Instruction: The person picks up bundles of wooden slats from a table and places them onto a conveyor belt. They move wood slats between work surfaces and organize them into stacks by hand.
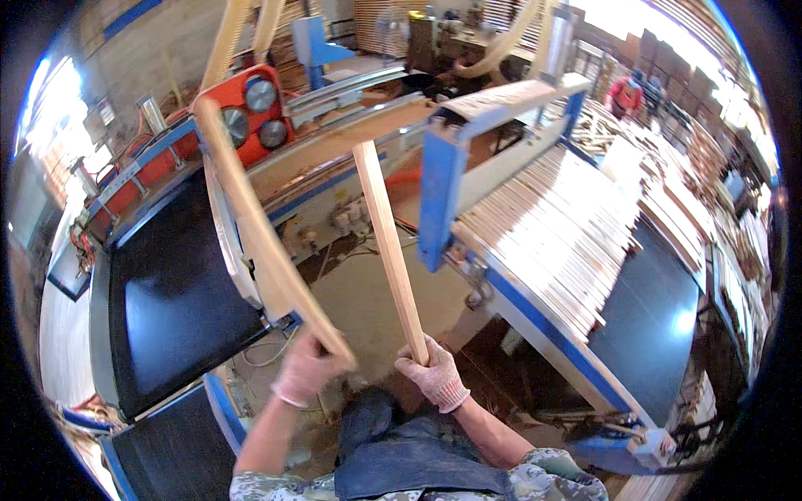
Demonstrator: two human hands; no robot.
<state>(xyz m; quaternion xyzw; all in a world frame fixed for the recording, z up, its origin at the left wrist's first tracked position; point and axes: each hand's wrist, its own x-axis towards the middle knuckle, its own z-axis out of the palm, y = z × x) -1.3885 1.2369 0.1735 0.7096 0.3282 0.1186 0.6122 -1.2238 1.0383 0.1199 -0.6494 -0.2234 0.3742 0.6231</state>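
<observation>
My left hand (pixel 307 373), in a pale knitted glove, is closed round the near end of a long wooden strip (pixel 266 230). That strip is smeared by motion and slants away to the upper left, passing in front of the machine. A second wooden strip (pixel 386 242), straight and square-edged, stands out from my right hand (pixel 440 377). The gloved fingers there wrap its lower end, with the thumb along its side. The two strips are apart and spread in a V at their near ends.
On the left is a machine with a black belt (pixel 180 284) and a red panel (pixel 266 113). To the right, a row of wooden strips (pixel 547 225) lies on a blue-framed conveyor (pixel 576 355) under a blue gantry (pixel 443 188). A person in red (pixel 625 96) is far off.
</observation>
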